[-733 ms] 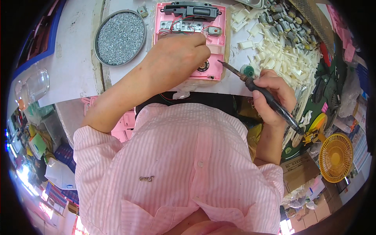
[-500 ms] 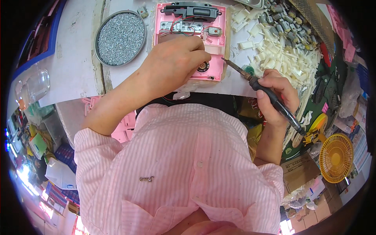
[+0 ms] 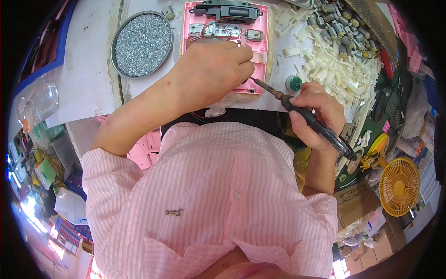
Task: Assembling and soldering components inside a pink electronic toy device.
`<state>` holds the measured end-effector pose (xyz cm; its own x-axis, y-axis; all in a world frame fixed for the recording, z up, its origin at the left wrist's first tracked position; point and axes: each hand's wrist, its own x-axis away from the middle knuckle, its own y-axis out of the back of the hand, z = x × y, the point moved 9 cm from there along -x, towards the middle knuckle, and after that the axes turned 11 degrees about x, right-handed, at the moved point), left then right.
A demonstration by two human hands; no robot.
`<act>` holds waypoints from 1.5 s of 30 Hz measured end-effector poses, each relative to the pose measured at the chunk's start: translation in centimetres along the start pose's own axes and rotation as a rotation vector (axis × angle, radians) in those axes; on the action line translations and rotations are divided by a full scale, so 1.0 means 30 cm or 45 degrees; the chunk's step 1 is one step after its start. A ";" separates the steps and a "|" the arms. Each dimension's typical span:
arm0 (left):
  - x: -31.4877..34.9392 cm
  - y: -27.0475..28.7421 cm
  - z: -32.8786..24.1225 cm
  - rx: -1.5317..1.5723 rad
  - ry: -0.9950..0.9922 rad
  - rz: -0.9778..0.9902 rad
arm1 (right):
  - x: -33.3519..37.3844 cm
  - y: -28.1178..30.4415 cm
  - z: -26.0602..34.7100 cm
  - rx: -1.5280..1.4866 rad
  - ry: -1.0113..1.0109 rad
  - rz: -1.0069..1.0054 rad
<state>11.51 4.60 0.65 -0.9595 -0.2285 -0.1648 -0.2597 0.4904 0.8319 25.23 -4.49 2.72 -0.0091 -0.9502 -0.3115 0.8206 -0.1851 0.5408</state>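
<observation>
A pink plastic casing lies on the table, with a long black part across its far end. Behind it are a silver metal strip, red and dark wires, and a small motor. Over the casing's near half, my left hand has its fingers closed in a pinch; what they hold is hidden. My right hand is wrapped round a soldering iron. The iron's tip is right by my left fingertips, above the casing's near right part. The round black part there is nearly covered by my left hand.
A round metal tray of small screws stands to the left. On the right are a small green pot, a heap of white plastic pieces and several small motors. A yellow fan stands at the far right.
The soldering iron has moved left and nearer to me, its tip coming to my left fingertips. My left hand has shifted slightly right and nearer, covering the round black part.
</observation>
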 end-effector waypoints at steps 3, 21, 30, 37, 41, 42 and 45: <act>-0.003 -0.001 -0.012 -0.018 -0.060 0.002 | -0.002 0.001 -0.001 -0.006 -0.007 -0.016; -0.008 -0.009 -0.004 0.038 -0.197 0.077 | 0.266 0.381 -0.059 0.034 -0.376 -0.509; -0.040 -0.008 -0.024 0.096 -0.206 0.054 | 0.828 1.003 -0.023 0.482 -0.669 -1.712; -0.022 0.009 -0.006 0.152 -0.043 -0.032 | 0.772 1.111 -0.373 0.324 -0.761 -1.610; 0.023 0.039 0.030 0.149 0.248 -0.184 | 0.807 1.000 -0.521 -0.582 -1.031 -1.602; 0.028 0.026 0.042 0.200 0.290 -0.117 | 0.822 0.978 -0.525 -0.907 -0.866 -1.456; 0.037 0.035 0.028 0.229 0.208 -0.326 | 0.604 0.672 -0.441 -1.184 -0.716 -1.195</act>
<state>10.08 5.57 0.91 -0.8344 -0.4878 -0.2565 -0.5185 0.5371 0.6653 49.17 -22.14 -2.35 -0.7870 -0.5825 0.2033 0.4513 -0.7682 -0.4541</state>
